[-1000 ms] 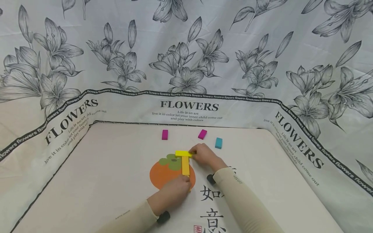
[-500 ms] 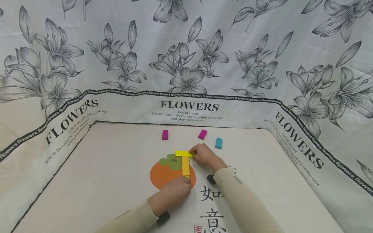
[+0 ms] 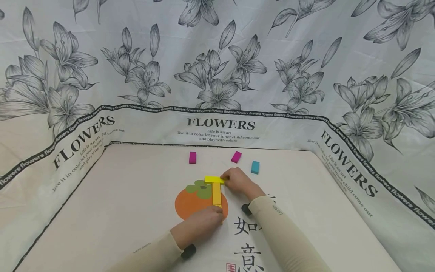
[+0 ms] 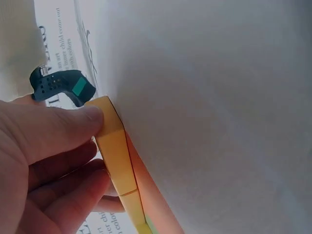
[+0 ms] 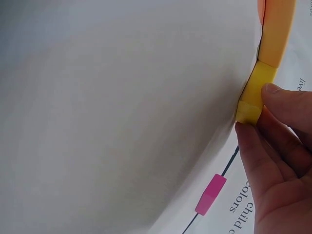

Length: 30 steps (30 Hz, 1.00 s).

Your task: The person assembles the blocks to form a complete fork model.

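Several blocks lie on the cloth in a T shape. A bright yellow block (image 3: 212, 179) forms the crossbar, and its right end is pinched by my right hand (image 3: 239, 181) between thumb and fingertips. Below it an orange-yellow block (image 3: 216, 193) runs toward me, meeting the crossbar end-on. A second orange-yellow block (image 4: 114, 151) continues that stem; my left hand (image 3: 198, 224) holds its near end, thumb on one side and fingers on the other. From the head, that near block is mostly hidden under the left hand.
Beyond the T lie two magenta blocks, one on the left (image 3: 192, 157) and one further right (image 3: 236, 156). A blue block (image 3: 255, 167) sits beyond the right hand. A printed persimmon (image 3: 190, 204) marks the tablecloth (image 3: 112, 211); a flowered curtain (image 3: 217, 68) surrounds the table's far sides.
The left wrist and sleeve have shifted slightly to the left, its fingers staying at the near block. The right hand and the blocks look unmoved.
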### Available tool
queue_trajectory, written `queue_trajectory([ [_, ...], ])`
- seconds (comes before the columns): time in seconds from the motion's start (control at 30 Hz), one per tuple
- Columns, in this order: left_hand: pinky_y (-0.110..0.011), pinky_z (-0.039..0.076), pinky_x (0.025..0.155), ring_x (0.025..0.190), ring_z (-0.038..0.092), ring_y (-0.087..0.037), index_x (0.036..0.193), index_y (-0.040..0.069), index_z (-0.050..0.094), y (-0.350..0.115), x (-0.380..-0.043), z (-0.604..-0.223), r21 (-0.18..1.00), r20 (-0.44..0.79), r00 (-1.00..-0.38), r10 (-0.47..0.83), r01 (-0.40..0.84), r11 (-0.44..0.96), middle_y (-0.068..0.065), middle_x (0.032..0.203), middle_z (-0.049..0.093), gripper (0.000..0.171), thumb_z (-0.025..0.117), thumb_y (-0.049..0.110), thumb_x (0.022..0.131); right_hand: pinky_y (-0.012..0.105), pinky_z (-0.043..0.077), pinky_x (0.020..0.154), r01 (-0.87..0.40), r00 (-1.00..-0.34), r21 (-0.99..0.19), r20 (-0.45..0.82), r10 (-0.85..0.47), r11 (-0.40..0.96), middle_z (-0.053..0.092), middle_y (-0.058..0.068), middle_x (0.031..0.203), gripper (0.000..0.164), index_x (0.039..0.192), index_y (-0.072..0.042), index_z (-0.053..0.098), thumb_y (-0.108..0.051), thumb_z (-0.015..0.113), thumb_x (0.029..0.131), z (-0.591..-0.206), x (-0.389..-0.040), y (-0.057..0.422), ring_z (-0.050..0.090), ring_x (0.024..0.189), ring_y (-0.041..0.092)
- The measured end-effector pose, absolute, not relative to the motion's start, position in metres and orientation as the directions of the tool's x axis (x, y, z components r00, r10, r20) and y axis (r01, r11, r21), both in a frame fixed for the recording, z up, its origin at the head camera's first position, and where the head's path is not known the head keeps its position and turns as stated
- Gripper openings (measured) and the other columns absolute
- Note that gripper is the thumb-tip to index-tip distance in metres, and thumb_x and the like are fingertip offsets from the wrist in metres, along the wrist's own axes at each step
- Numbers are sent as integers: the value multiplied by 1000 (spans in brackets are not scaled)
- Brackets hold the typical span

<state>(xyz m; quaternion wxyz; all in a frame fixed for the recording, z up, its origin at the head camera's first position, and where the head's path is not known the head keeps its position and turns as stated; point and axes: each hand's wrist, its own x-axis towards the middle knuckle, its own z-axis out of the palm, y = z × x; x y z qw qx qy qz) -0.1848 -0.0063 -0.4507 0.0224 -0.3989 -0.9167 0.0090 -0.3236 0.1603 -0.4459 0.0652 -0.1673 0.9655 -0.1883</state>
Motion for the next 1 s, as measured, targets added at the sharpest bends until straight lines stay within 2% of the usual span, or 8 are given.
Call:
queue_trajectory([
  [0.17,-17,54,85,90,61,-6,106,17,71,-7,-185,-449,-25,4,-702,712,712,702,5,106,68,19,71,21,88,39,50,100,-296,-936,-387,-67,-347,873,70,5,114,26,113,-10,72,-8,63,88,-446,-324,161,61,107,22],
  [0.43,-17,54,83,85,58,-6,104,16,71,-8,-188,-450,43,2,-730,684,683,729,4,102,67,15,69,21,90,40,50,100,-278,-940,-399,-74,-333,874,69,5,115,27,114,-11,72,-8,64,88,-445,-324,160,61,107,22],
  [0.67,-17,52,81,85,49,-8,106,13,67,-10,-192,-452,133,46,-746,664,664,736,2,103,58,18,68,21,89,40,50,101,-280,-939,-393,-77,-335,876,70,5,114,27,113,-11,72,-8,65,87,-446,-324,160,61,108,22],
  [0.77,-19,52,86,90,48,-9,112,12,65,-11,-193,-452,164,36,-749,662,658,735,2,108,57,26,67,19,88,40,50,100,-282,-938,-391,-80,-337,876,70,5,114,26,113,-10,72,-8,65,88,-446,-323,160,61,106,22],
  [1.0,-29,50,101,116,54,-15,127,10,61,-11,-195,-454,204,-56,-789,612,591,780,-3,134,55,40,64,20,88,39,50,101,-278,-941,-397,-72,-331,875,70,4,114,26,112,-12,72,-9,65,88,-446,-324,160,61,108,21],
])
